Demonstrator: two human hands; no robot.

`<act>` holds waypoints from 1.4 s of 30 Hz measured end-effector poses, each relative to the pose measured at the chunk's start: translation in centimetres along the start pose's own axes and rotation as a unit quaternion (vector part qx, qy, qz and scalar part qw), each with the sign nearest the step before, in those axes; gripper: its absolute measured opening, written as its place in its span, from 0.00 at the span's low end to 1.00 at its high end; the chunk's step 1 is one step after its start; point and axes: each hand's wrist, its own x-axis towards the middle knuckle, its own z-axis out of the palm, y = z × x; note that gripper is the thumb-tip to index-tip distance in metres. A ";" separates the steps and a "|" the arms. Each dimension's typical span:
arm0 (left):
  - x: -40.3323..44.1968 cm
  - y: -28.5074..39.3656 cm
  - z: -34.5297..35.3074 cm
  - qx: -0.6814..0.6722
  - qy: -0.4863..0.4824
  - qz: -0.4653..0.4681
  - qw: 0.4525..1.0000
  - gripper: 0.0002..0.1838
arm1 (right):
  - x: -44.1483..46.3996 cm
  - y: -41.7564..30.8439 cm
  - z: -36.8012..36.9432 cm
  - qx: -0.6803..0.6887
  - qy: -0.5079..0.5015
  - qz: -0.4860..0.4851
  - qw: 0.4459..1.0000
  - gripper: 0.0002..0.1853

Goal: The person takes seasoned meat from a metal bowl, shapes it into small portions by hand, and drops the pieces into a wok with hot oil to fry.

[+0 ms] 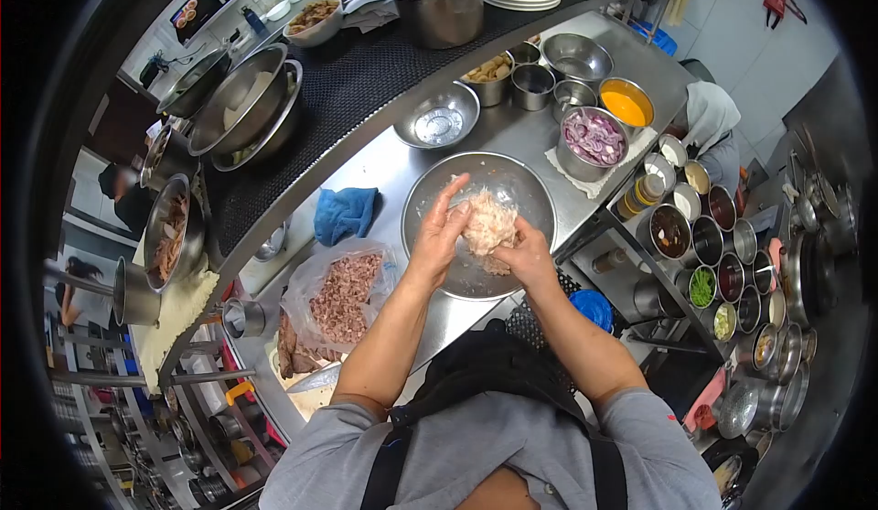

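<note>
Head view: over the bowl (536,190), my left hand (441,231) spread open against the mince (491,221), right hand (527,256) curled onto it; I judged staying low best for catching scraps.

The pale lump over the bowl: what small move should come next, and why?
Perhaps press the lump gently together: its surface looks ragged and loose, and the left hand and right hand are at either side of it, above the metal bowl.
</note>
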 end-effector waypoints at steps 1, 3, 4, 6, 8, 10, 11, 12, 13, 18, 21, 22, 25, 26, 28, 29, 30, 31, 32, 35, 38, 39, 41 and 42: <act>0.0 0.2 0.0 -0.001 0.003 0.004 1.000 0.27 | 0.0 -0.6 0.0 -0.019 -0.020 -0.021 0.999 0.30; 0.1 0.4 0.0 -0.019 0.031 0.048 0.998 0.29 | 0.6 -1.2 -0.2 -0.049 -0.032 -0.055 0.997 0.29; 0.8 -0.1 -0.5 -0.068 0.059 0.062 0.994 0.32 | 0.8 -2.1 0.0 -0.103 -0.046 -0.069 0.991 0.28; 1.8 -1.1 -1.7 -0.158 0.062 0.064 0.983 0.33 | 1.0 -4.0 0.4 -0.207 -0.064 -0.111 0.970 0.26; 2.3 -1.8 -2.5 -0.289 0.042 0.018 0.956 0.31 | 1.0 -5.8 0.8 -0.274 -0.081 -0.132 0.949 0.27; 2.5 -1.9 -2.7 -0.338 -0.026 -0.051 0.939 0.28 | 1.1 -6.5 1.2 -0.339 -0.096 -0.146 0.924 0.27; 2.5 -2.2 -2.8 -0.381 -0.091 -0.120 0.912 0.27 | 1.2 -6.6 1.4 -0.355 -0.083 -0.148 0.919 0.26; 2.6 -3.0 -2.9 -0.372 -0.069 -0.170 0.910 0.25 | 1.4 -6.7 1.5 -0.371 -0.070 -0.151 0.914 0.26; 2.3 -3.9 -3.1 -0.374 -0.069 -0.171 0.909 0.25 | 1.7 -6.4 1.6 -0.372 -0.070 -0.150 0.913 0.26; 1.5 -5.4 -2.7 -0.307 -0.061 -0.190 0.931 0.23 | 2.4 -4.6 0.4 -0.470 -0.051 -0.177 0.863 0.23; 1.3 -5.2 -3.3 -0.268 -0.039 -0.215 0.938 0.21 | 1.8 -4.4 0.2 -0.473 -0.079 -0.197 0.855 0.22; 1.3 -5.1 -3.7 -0.263 -0.035 -0.238 0.934 0.21 | 1.5 -4.3 0.2 -0.472 -0.081 -0.195 0.856 0.22; 1.5 -5.2 -4.4 -0.223 -0.047 -0.231 0.946 0.19 | 0.9 -4.0 0.2 -0.445 -0.058 -0.178 0.876 0.20; 1.5 -5.2 -4.5 -0.223 -0.047 -0.233 0.945 0.19 | 0.9 -3.8 0.3 -0.457 -0.073 -0.174 0.869 0.20; 1.6 -5.2 -4.6 -0.224 -0.055 -0.223 0.947 0.20 | 0.7 -3.4 0.3 -0.470 -0.087 -0.170 0.862 0.20; 1.6 -5.2 -4.6 -0.224 -0.056 -0.223 0.947 0.20 | 0.6 -3.1 0.2 -0.467 -0.078 -0.167 0.865 0.19; 1.5 -5.3 -4.6 -0.226 -0.049 -0.219 0.948 0.20 | 0.5 -2.7 0.2 -0.465 -0.069 -0.163 0.868 0.19; 1.3 -5.4 -4.7 -0.229 -0.041 -0.216 0.948 0.20 | 0.4 -2.4 0.0 -0.464 -0.068 -0.161 0.869 0.19; 1.1 -5.4 -4.7 -0.228 -0.041 -0.217 0.948 0.20 | 0.5 -2.1 -0.5 -0.419 -0.052 -0.094 0.902 0.17; 0.5 -4.8 -4.5 -0.226 -0.028 -0.214 0.950 0.20 | 0.4 -1.4 -0.8 -0.215 -0.019 0.013 0.976 0.16; -0.2 -3.2 -3.5 -0.191 -0.075 -0.213 0.955 0.25 | 0.1 -1.3 -0.6 -0.059 -0.002 0.054 0.997 0.15; -0.4 -2.7 -2.8 -0.123 -0.109 -0.180 0.970 0.27 | -0.1 -1.2 -0.5 -0.063 -0.002 0.056 0.996 0.15; -0.4 -2.6 -2.3 -0.055 -0.148 -0.148 0.976 0.29 | 0.0 -0.5 -0.8 -0.130 -0.003 0.033 0.991 0.17; -0.1 -2.9 -2.1 0.032 -0.153 -0.128 0.979 0.30 | -0.2 -0.7 -0.8 -0.198 -0.005 0.010 0.980 0.18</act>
